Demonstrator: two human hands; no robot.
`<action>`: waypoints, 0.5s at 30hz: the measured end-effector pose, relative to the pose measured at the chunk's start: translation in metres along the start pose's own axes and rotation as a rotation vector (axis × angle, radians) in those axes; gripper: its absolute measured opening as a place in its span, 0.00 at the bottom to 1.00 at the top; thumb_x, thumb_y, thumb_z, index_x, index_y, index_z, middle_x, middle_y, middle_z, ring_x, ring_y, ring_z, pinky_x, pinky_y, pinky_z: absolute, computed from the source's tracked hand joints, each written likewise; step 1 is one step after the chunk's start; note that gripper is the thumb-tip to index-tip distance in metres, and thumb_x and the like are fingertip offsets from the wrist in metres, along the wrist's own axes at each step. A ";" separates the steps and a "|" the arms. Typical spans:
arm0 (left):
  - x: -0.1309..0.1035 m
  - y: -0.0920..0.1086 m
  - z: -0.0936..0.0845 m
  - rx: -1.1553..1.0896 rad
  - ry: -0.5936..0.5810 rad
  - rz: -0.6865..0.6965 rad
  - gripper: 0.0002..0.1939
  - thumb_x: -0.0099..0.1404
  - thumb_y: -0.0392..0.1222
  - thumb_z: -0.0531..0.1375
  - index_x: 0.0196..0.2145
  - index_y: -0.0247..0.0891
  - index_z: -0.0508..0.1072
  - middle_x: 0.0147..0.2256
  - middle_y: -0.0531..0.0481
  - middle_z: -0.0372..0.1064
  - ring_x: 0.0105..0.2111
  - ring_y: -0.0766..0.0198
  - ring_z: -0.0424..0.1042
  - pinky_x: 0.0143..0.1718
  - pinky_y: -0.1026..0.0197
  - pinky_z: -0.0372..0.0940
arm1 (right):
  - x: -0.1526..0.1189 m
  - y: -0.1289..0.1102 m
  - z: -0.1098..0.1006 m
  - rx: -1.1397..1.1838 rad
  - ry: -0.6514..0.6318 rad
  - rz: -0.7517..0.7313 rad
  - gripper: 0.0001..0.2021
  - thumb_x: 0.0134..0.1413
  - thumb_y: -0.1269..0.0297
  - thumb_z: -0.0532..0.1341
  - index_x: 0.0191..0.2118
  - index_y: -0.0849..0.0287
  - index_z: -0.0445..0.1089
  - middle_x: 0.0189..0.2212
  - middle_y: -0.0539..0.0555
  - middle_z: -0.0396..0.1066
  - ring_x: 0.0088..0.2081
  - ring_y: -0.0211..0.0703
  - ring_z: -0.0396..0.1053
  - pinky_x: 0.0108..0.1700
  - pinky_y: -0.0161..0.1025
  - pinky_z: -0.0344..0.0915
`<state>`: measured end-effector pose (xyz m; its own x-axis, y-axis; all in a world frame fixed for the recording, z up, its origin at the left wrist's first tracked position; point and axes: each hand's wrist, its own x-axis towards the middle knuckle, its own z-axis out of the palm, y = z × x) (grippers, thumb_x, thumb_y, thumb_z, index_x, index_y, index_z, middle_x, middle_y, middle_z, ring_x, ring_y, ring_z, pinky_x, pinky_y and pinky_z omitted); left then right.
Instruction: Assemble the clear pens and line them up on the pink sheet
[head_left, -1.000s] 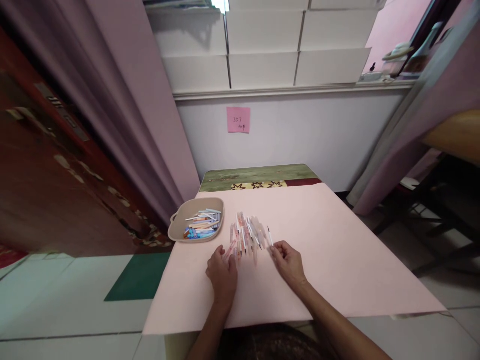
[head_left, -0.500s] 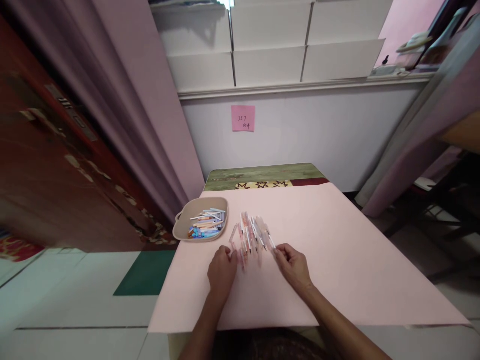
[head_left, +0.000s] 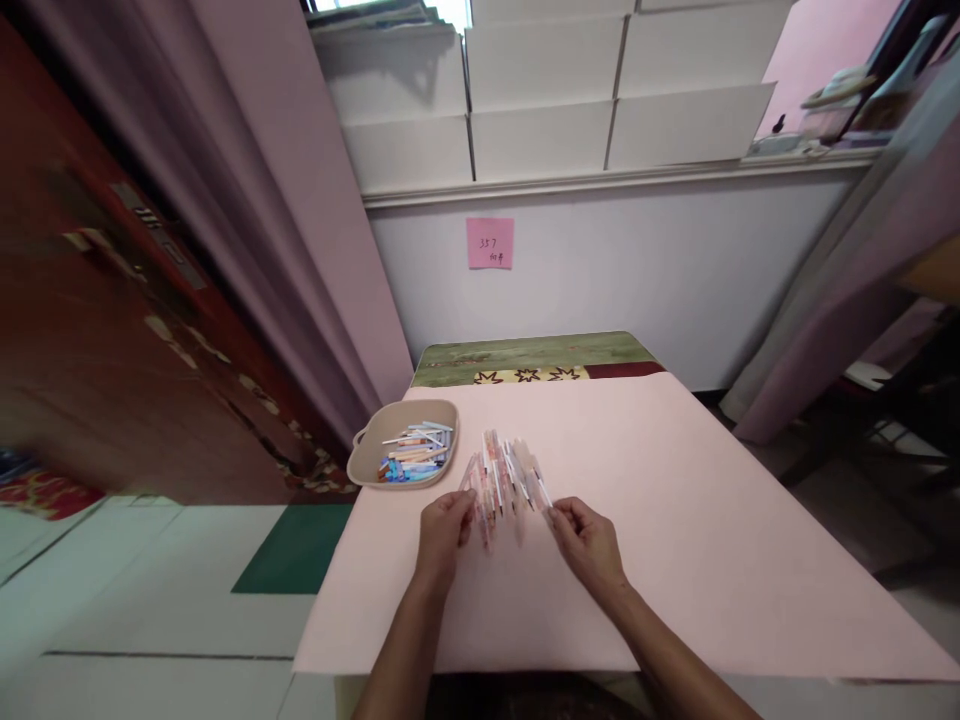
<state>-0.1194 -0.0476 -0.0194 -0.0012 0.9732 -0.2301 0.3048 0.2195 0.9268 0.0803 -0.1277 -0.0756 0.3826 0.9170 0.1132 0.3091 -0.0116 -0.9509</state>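
Closing in on the pens (head_left: 493, 470) at mid-desk (head_left: 675, 530), the right hand (head_left: 589, 540) has brought a white stick (head_left: 542, 492), held apart a second ago, to the bunch's four-o'clock edge, so both hands now seem busy right against it. Its grip is a tight fingertip pinch on the stick's near end; at eight o'clock the left hand (head_left: 443, 532) pinches what looks like a clear barrel (head_left: 469, 470), near the tray (head_left: 365, 462) at ten.

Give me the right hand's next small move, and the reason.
Probably a slight nudge of the slim white stick leftward, toward the bunch of pens: the right hand appears to pinch its near end, at the bunch's right edge.
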 end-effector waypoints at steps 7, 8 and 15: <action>-0.017 0.018 0.018 -1.065 -0.375 -0.261 0.17 0.53 0.40 0.68 0.23 0.36 0.61 0.18 0.62 0.52 0.14 0.79 0.46 0.15 0.70 0.44 | 0.000 0.002 0.002 0.119 0.074 0.023 0.13 0.52 0.54 0.60 0.37 0.59 0.71 0.21 0.47 0.61 0.23 0.36 0.57 0.25 0.31 0.56; -0.018 0.020 0.021 -1.119 -0.384 -0.277 0.16 0.54 0.38 0.67 0.24 0.36 0.61 0.18 0.62 0.53 0.14 0.79 0.47 0.15 0.71 0.45 | 0.000 0.002 0.001 0.124 0.087 0.020 0.13 0.51 0.54 0.61 0.36 0.59 0.71 0.21 0.47 0.61 0.24 0.37 0.57 0.26 0.32 0.57; -0.019 0.019 0.027 -1.140 -0.349 -0.278 0.10 0.58 0.37 0.65 0.28 0.36 0.64 0.19 0.61 0.55 0.16 0.78 0.52 0.17 0.72 0.50 | -0.001 -0.003 -0.001 0.054 0.060 0.004 0.15 0.52 0.50 0.60 0.30 0.59 0.71 0.18 0.46 0.57 0.21 0.36 0.53 0.23 0.32 0.52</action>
<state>-0.0883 -0.0640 -0.0056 0.3754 0.8513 -0.3665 -0.6740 0.5222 0.5226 0.0797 -0.1291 -0.0723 0.4361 0.8912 0.1247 0.2603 0.0078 -0.9655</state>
